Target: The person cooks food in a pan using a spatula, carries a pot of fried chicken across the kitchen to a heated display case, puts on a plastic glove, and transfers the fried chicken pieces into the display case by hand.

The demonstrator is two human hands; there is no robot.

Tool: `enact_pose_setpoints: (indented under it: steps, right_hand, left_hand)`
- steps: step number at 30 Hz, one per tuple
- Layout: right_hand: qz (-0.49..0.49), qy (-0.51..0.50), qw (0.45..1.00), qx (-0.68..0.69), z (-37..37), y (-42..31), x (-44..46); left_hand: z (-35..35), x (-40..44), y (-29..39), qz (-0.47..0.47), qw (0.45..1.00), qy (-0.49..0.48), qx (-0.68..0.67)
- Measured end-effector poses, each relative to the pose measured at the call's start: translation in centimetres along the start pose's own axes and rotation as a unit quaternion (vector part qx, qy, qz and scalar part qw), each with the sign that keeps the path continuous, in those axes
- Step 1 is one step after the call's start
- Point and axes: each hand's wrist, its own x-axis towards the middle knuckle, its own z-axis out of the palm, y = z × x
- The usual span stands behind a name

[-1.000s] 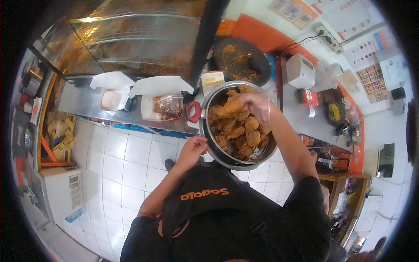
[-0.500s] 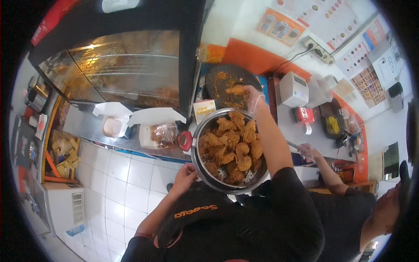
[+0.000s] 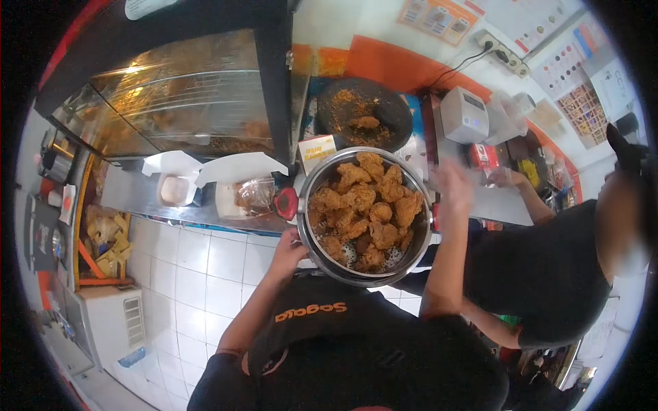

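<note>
we have our left hand [image 3: 291, 251] at the left side of a round metal pot [image 3: 367, 277] in the middle of the frame. its fingers are bent and their tips are right by the rim, but we cannot tell whether they grip it. our right hand [image 3: 454, 188] is just right of the pot, above the red handle [image 3: 436, 217] on that side; it is blurred, so we cannot tell how far its fingers are spread or whether it has hold of anything.

in the pot we see a heap of fried chicken pieces [image 3: 356, 198] over a perforated metal base. another red handle [image 3: 286, 203] sticks out on the left, above our left hand. behind the pot, in the upper middle of the frame, one chicken piece [image 3: 364, 122] lies among orange crumbs on a dark, round stone dish [image 3: 395, 127]. between that dish and the pot's left edge is a printed box [image 3: 317, 148].

left of centre, on the metal counter [image 3: 123, 192], are two white boxes with raised lids: the nearer one has food in clear plastic [image 3: 254, 196], the farther a pale bundle [image 3: 176, 192]. a glass cabinet [image 3: 185, 109] fills the upper left. at the right of the frame, a co-worker's hand [image 3: 506, 177] is beside a red and white packet [image 3: 484, 156].
</note>
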Motion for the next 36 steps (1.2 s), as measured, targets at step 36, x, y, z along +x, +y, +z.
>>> enact_pose_setpoints:
  steps: [36]
  right_hand:
    - [0.115,-0.121,0.985,0.050,5.3,13.2,-20.8]
  left_hand:
    - [-22.3,-22.1,14.5,0.121,0.992,-0.024,0.017]
